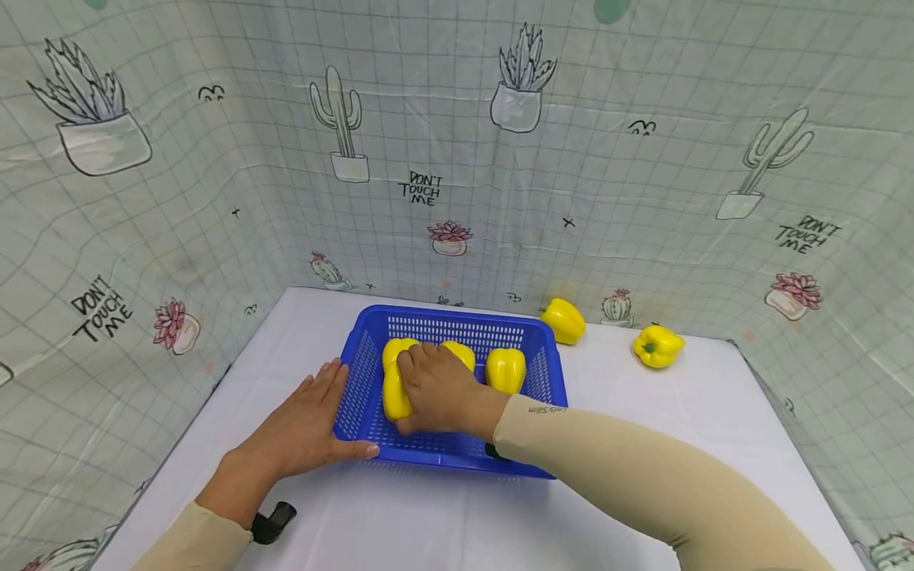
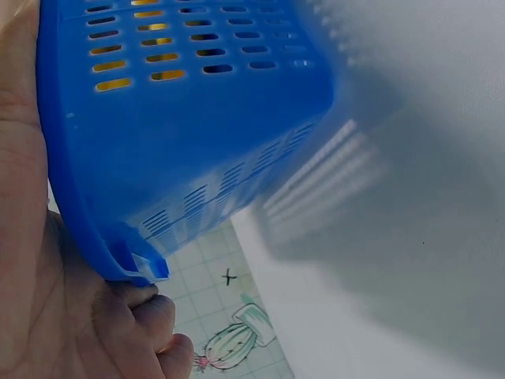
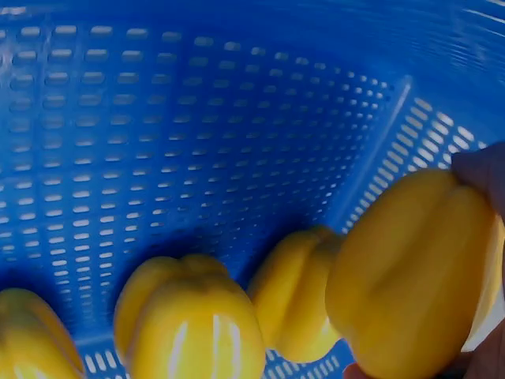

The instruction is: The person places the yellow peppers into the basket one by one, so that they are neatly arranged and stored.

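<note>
Inside a blue perforated plastic basket (image 1: 428, 458), my right hand (image 1: 444, 394) grips a yellow bell pepper (image 1: 395, 396) near the left wall. The right wrist view shows this held bell pepper (image 3: 410, 276) at the right, with fingertips at its end and side. Three more yellow peppers lie in the basket: one at the right (image 1: 505, 370), one partly hidden behind my hand (image 1: 460, 352), and one at the back left (image 1: 400, 346). My left hand (image 1: 300, 428) rests on the basket's front-left corner, fingers extended along the left rim and thumb on the front rim.
Two yellow bell peppers lie outside on the white table (image 1: 443, 515): one by the basket's back-right corner (image 1: 564, 320), another farther right (image 1: 658, 346). A cactus-print cloth (image 1: 457, 159) stands behind and along the sides.
</note>
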`<control>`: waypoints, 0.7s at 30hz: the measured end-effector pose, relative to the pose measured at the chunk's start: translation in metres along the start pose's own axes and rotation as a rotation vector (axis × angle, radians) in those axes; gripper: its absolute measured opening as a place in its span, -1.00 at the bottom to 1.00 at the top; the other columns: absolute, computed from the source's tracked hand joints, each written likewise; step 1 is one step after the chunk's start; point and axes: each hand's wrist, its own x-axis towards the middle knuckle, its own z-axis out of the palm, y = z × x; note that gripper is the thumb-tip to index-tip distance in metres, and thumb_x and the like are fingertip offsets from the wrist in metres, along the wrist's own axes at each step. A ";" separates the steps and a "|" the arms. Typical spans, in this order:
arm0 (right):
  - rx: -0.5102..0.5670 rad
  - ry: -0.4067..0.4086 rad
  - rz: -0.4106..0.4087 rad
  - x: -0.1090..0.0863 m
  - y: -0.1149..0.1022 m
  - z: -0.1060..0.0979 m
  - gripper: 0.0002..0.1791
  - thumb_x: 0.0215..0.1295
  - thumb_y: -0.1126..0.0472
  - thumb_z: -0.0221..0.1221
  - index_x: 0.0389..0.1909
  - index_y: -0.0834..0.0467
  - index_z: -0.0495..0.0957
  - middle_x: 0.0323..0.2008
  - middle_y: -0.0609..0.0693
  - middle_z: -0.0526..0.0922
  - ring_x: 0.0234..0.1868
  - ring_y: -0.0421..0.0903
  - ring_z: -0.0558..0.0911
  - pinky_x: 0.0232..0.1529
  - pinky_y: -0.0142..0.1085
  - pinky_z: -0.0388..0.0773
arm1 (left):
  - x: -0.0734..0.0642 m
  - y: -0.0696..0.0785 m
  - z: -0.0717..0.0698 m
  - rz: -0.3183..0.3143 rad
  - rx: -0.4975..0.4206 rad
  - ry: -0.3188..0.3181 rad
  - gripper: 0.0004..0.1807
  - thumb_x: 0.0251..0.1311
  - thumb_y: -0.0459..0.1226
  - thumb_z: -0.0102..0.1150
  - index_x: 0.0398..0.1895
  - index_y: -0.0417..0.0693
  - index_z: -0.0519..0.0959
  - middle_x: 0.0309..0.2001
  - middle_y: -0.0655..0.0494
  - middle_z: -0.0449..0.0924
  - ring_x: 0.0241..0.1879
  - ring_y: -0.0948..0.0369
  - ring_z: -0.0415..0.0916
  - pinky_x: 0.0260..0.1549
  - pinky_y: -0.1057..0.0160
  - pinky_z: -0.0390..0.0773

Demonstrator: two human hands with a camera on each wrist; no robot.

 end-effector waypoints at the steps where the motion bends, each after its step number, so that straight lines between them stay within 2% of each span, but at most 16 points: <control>1: -0.008 -0.007 -0.006 0.001 -0.002 0.001 -0.11 0.20 -0.51 0.25 0.19 0.15 0.41 -0.07 0.00 0.56 -0.04 -0.04 0.53 0.12 -0.23 0.63 | 0.000 0.000 0.000 -0.001 0.001 -0.003 0.48 0.04 0.55 0.24 0.63 -0.48 0.02 0.64 -0.43 -0.02 0.64 -0.28 -0.01 0.61 -0.27 0.02; 14: -0.034 -0.055 -0.031 0.015 -0.017 0.015 -0.09 0.19 -0.57 0.18 0.21 0.12 0.43 -0.02 -0.03 0.60 0.03 -0.07 0.56 0.28 -0.21 0.61 | 0.001 0.001 0.002 0.007 -0.006 -0.009 0.48 0.05 0.57 0.19 0.63 -0.47 0.04 0.65 -0.43 -0.02 0.65 -0.27 -0.02 0.60 -0.28 0.04; 21: -0.077 -0.062 -0.060 0.020 -0.025 0.023 -0.08 0.22 -0.63 0.11 0.17 0.11 0.46 -0.07 -0.04 0.60 -0.01 -0.10 0.56 0.22 -0.26 0.63 | 0.001 0.002 0.002 0.005 0.002 -0.015 0.48 0.04 0.58 0.17 0.63 -0.45 0.04 0.65 -0.41 -0.04 0.65 -0.26 -0.02 0.60 -0.27 0.03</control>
